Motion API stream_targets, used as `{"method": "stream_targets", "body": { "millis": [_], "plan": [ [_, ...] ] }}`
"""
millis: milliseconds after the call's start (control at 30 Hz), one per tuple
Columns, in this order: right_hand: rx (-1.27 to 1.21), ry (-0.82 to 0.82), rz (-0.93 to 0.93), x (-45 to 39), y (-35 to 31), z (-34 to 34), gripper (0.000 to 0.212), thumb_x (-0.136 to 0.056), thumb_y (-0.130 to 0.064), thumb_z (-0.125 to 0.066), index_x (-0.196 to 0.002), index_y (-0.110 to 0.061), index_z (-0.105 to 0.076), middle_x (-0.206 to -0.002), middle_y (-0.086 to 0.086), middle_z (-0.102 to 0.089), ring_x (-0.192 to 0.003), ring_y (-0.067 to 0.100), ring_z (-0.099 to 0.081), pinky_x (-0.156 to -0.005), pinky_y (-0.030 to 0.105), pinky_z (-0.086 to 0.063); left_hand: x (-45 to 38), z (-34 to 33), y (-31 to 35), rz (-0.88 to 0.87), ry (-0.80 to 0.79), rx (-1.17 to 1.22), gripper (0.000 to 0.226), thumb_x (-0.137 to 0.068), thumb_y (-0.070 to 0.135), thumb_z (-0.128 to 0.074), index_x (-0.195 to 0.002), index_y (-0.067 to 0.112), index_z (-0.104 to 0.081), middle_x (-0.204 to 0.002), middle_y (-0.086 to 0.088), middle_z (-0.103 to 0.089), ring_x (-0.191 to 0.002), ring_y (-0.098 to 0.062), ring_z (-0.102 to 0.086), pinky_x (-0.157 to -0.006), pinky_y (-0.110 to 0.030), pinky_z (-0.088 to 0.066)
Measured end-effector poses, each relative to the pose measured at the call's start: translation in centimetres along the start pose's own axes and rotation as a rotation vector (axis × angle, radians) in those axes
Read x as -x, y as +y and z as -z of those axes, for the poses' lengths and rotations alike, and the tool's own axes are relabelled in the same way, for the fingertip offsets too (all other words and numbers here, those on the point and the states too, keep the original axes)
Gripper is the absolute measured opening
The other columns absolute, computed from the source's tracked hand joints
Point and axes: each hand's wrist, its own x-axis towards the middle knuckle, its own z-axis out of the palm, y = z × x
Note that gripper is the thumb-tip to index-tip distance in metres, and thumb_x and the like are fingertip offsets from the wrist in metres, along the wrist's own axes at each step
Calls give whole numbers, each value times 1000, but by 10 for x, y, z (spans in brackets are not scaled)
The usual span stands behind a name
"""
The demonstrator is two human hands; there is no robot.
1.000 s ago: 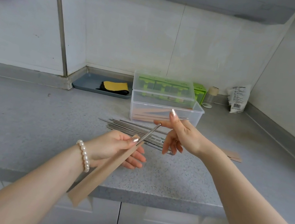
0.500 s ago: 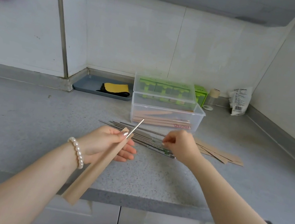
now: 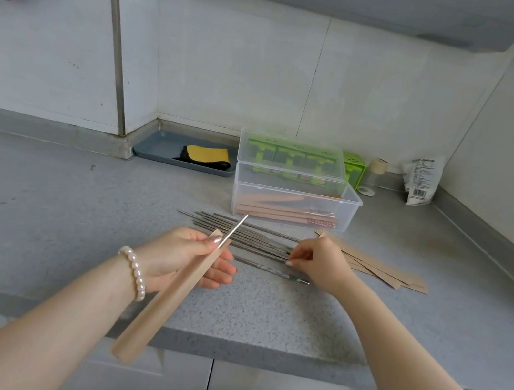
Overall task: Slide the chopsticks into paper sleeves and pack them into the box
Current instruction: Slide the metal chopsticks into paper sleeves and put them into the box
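Nearest, the left hand, a pearl bracelet on its wrist, grips a long tan kraft-paper sleeve near its open upper end, thumb pressed on top; the sleeve slants down toward the counter's front edge, and a thin silver metal chopstick pokes out of its mouth. Just beyond, the right hand rests on the speckled grey countertop with curled fingers pinching at one stick in the loose row of bare steel chopsticks, some with patterned ends. Flat empty brown sleeves lie fanned to its right. Farther back stands a clear rectangular plastic box, lid raised, holding several sleeved pairs laid flat. Behind it sits a grey tray with a yellow-and-black cloth.
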Motion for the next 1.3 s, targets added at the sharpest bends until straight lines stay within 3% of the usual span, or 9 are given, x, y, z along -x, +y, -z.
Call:
{"method": "stream_targets", "body": {
  "millis": [200,367,533,633,733,800,900,1100,1300],
  "plan": [
    [106,-61,-2,-1,1,1,10,-85,-22,-67,-85,-14,-60,-75,-9,-44,-75,15,-50,-70,25,-43,-6,-6,-5,39,47,22,26,-97,14,-43,-93,-6,-61,-99,-26,-67,-90,-32,-68,-77,-37,-57],
    [230,-93,45,-1,3,0,19,-92,-25,-57,-99,-7,-60,-86,-4,-38,-80,16,-45,-73,26,-39,-16,-12,-5,48,70,86,24,-96,13,-45,-93,-5,-60,-106,-22,-64,-100,-30,-63,-83,-40,-52],
    [160,-18,47,2,6,4,15,-97,-20,-47,-96,-7,-55,-93,3,-50,-79,18,-48,-68,25,-39,-18,-16,-5,31,62,65,24,-95,16,-46,-95,-1,-63,-107,-19,-66,-100,-28,-64,-86,-40,-52],
    [-204,60,-17,6,3,22,13,-96,-14,-49,-88,-8,-57,-73,5,-65,-61,15,-53,-58,22,-43,-10,-17,-1,45,6,31,28,-97,21,-43,-101,1,-61,-92,-19,-70,-77,-27,-69,-70,-36,-58],
    [-859,254,-76,13,0,51,12,-91,-7,-56,-82,-5,-63,-60,3,-66,-52,13,-50,-52,20,-45,-4,-18,0,29,-46,-46,30,-97,22,-42,-104,0,-61,-66,-11,-64,-49,-16,-57,-47,-27,-50],
    [-1288,271,-51,16,-1,69,11,-90,-6,-55,-81,-5,-61,-60,2,-63,-54,10,-52,-53,18,-47,-2,-19,0,20,-105,-69,29,-97,21,-42,-105,0,-60,-61,-6,-57,-46,-14,-49,-45,-24,-45],
    [-1586,240,52,20,-1,90,19,-94,-17,-49,-79,-10,-60,-57,-3,-56,-51,6,-47,-51,16,-44,2,-22,-1,1,-218,-81,17,-95,9,-45,-103,2,-58,-64,-6,-58,-49,-14,-53,-49,-26,-48],
    [-1436,347,53,29,-6,96,28,-96,-22,-46,-72,-10,-52,-46,-1,-49,-44,9,-40,-46,19,-36,5,-26,-3,-17,-286,-153,11,-91,4,-51,-98,4,-59,-78,-12,-71,-63,-20,-68,-63,-32,-58],
    [-1269,481,58,31,-7,92,29,-97,-20,-48,-71,-8,-53,-45,-3,-49,-46,9,-43,-48,19,-36,9,-31,-1,-27,-270,-148,11,-88,4,-56,-98,4,-61,-89,-14,-72,-71,-23,-71,-61,-28,-58]
  ]
}}
